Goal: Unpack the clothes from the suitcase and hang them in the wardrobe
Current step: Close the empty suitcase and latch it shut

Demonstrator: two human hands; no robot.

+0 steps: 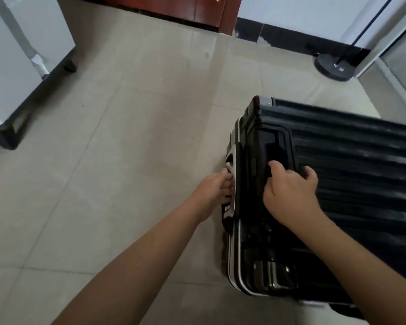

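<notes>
My left hand has its fingers hooked round the silver-and-black side handle of the suitcase, the fingertips tucked in behind the bar so I cannot see how far they wrap. My right hand sits on top of the case just beside that handle, fingers bent and pressed down on the ribbed black shell, thumb out toward the recessed panel; it grasps nothing I can make out, only bears on the surface. Both my bare forearms reach in from the near edge toward the case. The suitcase lies closed on its broad side on the pale tiled floor, its silver trim line running along the edge nearest my left hand, a grey corner cap at the far corner and a glossy dark fitting at the near corner. Beyond the suitcase, against the dark skirting, stands a round black base with a thin pole rising from it. Far from the suitcase on its handle side is a white cabinet on a dark frame with a small castor. Past the case, at the far wall, is reddish-brown wooden panelling.
</notes>
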